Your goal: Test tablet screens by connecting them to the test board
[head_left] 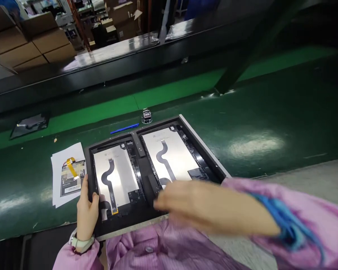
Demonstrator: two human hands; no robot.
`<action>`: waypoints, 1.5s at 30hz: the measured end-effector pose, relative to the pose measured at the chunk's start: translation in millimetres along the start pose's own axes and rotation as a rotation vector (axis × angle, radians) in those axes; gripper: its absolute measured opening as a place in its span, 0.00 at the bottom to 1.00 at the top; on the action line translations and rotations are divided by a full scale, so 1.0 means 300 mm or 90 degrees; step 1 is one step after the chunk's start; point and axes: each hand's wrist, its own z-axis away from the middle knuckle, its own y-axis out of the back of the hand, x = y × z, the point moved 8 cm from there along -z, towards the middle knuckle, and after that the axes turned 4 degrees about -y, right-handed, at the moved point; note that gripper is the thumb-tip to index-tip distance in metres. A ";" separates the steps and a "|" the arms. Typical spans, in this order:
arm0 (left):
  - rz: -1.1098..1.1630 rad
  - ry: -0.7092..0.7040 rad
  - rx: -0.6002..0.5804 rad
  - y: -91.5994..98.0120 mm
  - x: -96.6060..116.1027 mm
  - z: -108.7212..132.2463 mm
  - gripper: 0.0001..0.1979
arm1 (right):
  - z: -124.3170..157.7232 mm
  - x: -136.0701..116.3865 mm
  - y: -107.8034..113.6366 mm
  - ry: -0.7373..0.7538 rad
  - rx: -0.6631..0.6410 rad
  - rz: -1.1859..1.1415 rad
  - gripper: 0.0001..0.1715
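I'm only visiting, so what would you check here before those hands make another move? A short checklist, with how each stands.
1. Left hand at the black tray's left edge: ok.
2. Left display panel lying in its compartment: ok.
3. Left panel's dark ribbon cable visible down to its near end: ok.
4. Right panel's dark ribbon cable visible down to its near end: not ok, the right hand covers it.
5. Right hand's hold: cannot tell, it is blurred.
6. Blue pen outside the tray: ok.
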 end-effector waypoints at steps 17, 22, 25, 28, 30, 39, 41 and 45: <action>-0.011 0.034 -0.011 -0.010 -0.027 -0.001 0.35 | -0.285 0.948 0.080 -0.284 0.171 0.045 0.26; -0.010 0.048 -0.016 -0.014 -0.025 0.004 0.35 | -0.286 0.946 0.075 -0.293 0.157 0.054 0.24; -0.022 0.063 -0.021 -0.016 -0.021 0.005 0.35 | -0.286 0.939 0.072 -0.306 0.160 0.066 0.26; -0.031 0.077 -0.027 -0.015 -0.011 0.005 0.35 | -0.285 0.933 0.069 -0.311 0.156 0.070 0.25; -0.038 0.086 -0.037 -0.017 -0.006 0.005 0.34 | -0.284 0.933 0.069 -0.315 0.156 0.072 0.24; 0.003 0.049 -0.032 -0.026 -0.012 -0.004 0.35 | -0.286 0.933 0.066 -0.351 0.168 0.078 0.28; 0.008 0.038 -0.029 -0.029 -0.011 -0.007 0.34 | -0.274 0.913 0.098 -0.358 0.186 0.078 0.34; -0.009 0.033 -0.034 -0.033 -0.004 -0.022 0.34 | -0.156 0.783 0.187 -0.375 0.188 0.086 0.36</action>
